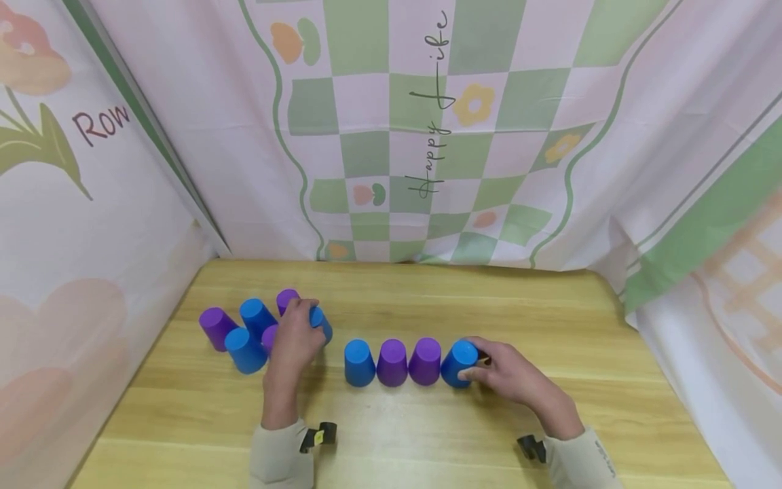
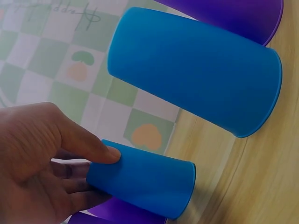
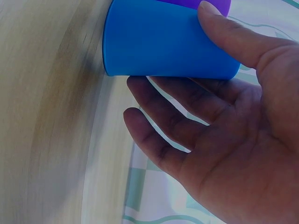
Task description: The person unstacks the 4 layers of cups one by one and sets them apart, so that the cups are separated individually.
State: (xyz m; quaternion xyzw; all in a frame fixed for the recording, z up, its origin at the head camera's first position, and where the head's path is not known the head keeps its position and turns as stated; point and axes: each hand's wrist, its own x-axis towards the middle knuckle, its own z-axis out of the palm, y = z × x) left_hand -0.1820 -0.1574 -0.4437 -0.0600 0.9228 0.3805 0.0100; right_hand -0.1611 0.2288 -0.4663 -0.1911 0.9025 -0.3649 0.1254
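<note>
My left hand (image 1: 296,343) grips an upside-down blue cup (image 1: 322,327) at the right side of a cluster of cups. In the left wrist view, the thumb lies on that cup's near side and the fingers reach behind it. My right hand (image 1: 512,372) holds another upside-down blue cup (image 1: 453,367) at the right end of a row, its thumb across the cup in the right wrist view. Left of it in the row stand a purple cup (image 1: 425,363), a second purple cup (image 1: 392,365) and a blue cup (image 1: 359,365).
Around my left hand are more inverted cups: a purple cup (image 1: 218,331), blue cups (image 1: 256,316) and a purple cup (image 1: 287,299) behind, partly hidden. The wooden table (image 1: 391,441) meets a patterned curtain (image 1: 415,156) at the back and side curtains.
</note>
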